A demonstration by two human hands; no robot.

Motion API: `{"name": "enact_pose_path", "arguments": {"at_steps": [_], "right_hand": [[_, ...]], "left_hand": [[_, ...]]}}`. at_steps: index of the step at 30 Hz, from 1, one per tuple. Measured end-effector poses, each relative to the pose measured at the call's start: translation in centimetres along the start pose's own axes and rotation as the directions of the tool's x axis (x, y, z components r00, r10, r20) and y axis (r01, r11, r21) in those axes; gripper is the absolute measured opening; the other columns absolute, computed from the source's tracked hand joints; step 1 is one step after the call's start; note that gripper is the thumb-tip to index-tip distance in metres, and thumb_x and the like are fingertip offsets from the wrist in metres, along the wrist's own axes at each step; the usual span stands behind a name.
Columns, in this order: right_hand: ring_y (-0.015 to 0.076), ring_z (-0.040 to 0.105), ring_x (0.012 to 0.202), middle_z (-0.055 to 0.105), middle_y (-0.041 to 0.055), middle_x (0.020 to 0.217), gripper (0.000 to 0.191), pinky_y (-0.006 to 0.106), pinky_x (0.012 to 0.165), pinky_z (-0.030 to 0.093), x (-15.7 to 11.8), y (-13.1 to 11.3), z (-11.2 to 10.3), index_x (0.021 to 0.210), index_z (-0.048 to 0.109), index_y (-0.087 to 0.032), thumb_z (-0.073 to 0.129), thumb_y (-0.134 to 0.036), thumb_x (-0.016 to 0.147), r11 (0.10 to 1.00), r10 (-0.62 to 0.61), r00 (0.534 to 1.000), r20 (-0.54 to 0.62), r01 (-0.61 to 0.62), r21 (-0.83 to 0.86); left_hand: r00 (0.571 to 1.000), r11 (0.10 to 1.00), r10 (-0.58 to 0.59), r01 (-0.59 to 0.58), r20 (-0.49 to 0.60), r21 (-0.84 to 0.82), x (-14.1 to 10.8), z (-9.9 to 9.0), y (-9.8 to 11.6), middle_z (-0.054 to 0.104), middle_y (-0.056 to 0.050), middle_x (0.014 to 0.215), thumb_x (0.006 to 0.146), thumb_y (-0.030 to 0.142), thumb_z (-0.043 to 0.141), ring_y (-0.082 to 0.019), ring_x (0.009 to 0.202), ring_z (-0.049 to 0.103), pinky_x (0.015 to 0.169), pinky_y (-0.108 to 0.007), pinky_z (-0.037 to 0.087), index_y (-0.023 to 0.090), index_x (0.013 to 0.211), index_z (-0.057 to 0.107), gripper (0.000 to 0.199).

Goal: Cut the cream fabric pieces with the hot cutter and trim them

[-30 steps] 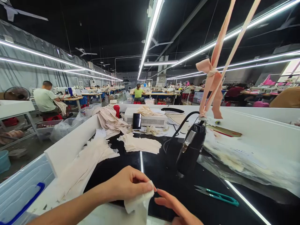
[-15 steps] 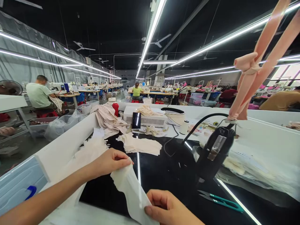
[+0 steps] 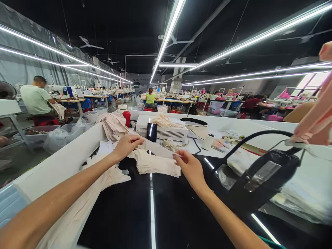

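Two bare hands, one strip. Your left hand (image 3: 129, 145) was nearly closed, thumb and fingertips pinching the left end of one thin off-white fabric strip (image 3: 158, 149). Your right hand (image 3: 189, 167) pinched the right end between thumb and fingers, the other fingers loosely curled. The strip was spread between both hands, over the far edge of one stack of cream fabric pieces (image 3: 157, 165); couldn't tell if it touched them. Pieces in the stack: too tightly layered to count.

The stack lay on the glossy black desk (image 3: 124, 214). Left of it, one long spread of cream cut fabric (image 3: 103, 181), partly behind your left arm. Behind: one heap of beige-pink cloth (image 3: 111, 124), one red cylindrical container (image 3: 126, 118), one white vented metal box (image 3: 169, 133) with cream scraps on top, one upright black phone (image 3: 152, 130) at the box's front. Right of the box: one round cream container with a black rim (image 3: 198, 128), one white cylinder with a dark cap (image 3: 208, 141).

Further right, one black handheld device (image 3: 261, 183) hung tilted from peach fabric ties (image 3: 313, 114), with one clear plastic bag (image 3: 307, 197) beyond. One teal handle (image 3: 271, 243) showed at the bottom edge.
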State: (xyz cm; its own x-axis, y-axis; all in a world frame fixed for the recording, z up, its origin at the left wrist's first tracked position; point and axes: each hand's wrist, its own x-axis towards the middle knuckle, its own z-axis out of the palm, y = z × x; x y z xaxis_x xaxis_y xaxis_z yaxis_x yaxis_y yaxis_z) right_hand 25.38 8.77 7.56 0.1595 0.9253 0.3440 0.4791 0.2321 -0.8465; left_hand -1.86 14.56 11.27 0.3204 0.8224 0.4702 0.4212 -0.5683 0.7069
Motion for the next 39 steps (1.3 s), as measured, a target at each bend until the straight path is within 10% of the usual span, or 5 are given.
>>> {"name": "enact_pose_path", "arguments": {"at_steps": [12, 20, 28, 39], "right_hand": [[0.0272, 0.069, 0.094, 0.071, 0.0090, 0.103, 0.018, 0.042, 0.085, 0.055, 0.3, 5.8, 1.2, 0.089, 0.065, -0.023, 0.047, -0.025, 0.088, 0.877, -0.255, 0.948, 0.193, 0.310, -0.366], [0.0261, 0.067, 0.115, 0.069, 0.0126, 0.127, 0.026, 0.041, 0.099, 0.054, 1.0, 5.4, 1.2, 0.103, 0.067, -0.020, 0.042, -0.020, 0.097, 0.778, -0.350, 0.915, 0.201, 0.404, -0.482], [0.0246, 0.066, 0.094, 0.075, 0.0093, 0.105, 0.028, 0.035, 0.085, 0.052, -0.8, 5.2, 1.1, 0.094, 0.071, -0.019, 0.045, -0.009, 0.092, 0.701, -0.288, 0.925, 0.249, 0.380, -0.604], [0.0231, 0.069, 0.105, 0.071, 0.0091, 0.117, 0.034, 0.035, 0.093, 0.058, -9.4, 1.0, 0.8, 0.104, 0.073, -0.023, 0.043, -0.011, 0.094, 0.767, -0.302, 0.858, 0.415, 0.477, -0.429]], "left_hand": [[0.947, 0.958, 0.083, -0.161, 0.309, 0.236, -3.4, 2.9, -5.3, 0.076, 0.000, 0.119, 0.095, 0.017, 0.062, -0.021, 0.117, 0.069, 0.108, -0.030, 0.050, 0.025, 0.108, 0.079, 0.023], [0.935, 0.927, 0.071, -0.191, 0.348, 0.323, -3.8, 2.8, -5.3, 0.071, -0.001, 0.129, 0.098, 0.013, 0.057, -0.022, 0.126, 0.064, 0.114, -0.034, 0.046, 0.025, 0.120, 0.075, 0.031], [0.926, 0.915, 0.013, -0.163, 0.377, 0.368, -4.7, 3.6, -4.4, 0.067, -0.001, 0.135, 0.091, 0.005, 0.051, -0.021, 0.131, 0.061, 0.115, -0.034, 0.045, 0.025, 0.127, 0.072, 0.046], [0.983, 0.882, -0.111, 0.030, 0.144, 0.471, -6.0, -4.5, -2.0, 0.070, -0.007, 0.130, 0.095, 0.025, 0.044, -0.028, 0.118, 0.066, 0.106, -0.037, 0.047, 0.022, 0.124, 0.072, 0.041]]}}
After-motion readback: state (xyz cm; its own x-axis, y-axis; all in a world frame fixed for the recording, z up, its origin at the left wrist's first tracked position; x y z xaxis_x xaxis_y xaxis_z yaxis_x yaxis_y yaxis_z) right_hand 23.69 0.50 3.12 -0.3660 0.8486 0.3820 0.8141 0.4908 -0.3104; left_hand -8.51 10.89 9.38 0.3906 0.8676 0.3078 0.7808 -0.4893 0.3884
